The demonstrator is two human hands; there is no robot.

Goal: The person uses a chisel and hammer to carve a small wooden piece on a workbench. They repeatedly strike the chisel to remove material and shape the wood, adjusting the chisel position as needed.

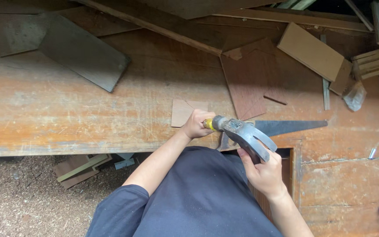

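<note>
Hammer (pixel 242 134) sits at the near edge of the bench (pixel 88 114), just in front of my body, its steel head and claw pointing right and toward me. My left hand (pixel 196 125) is wrapped tight around its yellow handle, fingers closed on the grip. My right hand (pixel 264 171) is under the claw, fingers curled up against the metal head; whether it grips something small there I cannot tell. Just beyond the hammer a saw blade (pixel 290 127) lies flat, tip pointing right. Beside my left hand rests a small plywood piece (pixel 183 112). Farther back a reddish board (pixel 251 83) lies on the bench, and a grey panel (pixel 84 52) lies to the left. At the far right is a tan board (pixel 310 50), amid stacked timber offcuts.
</note>
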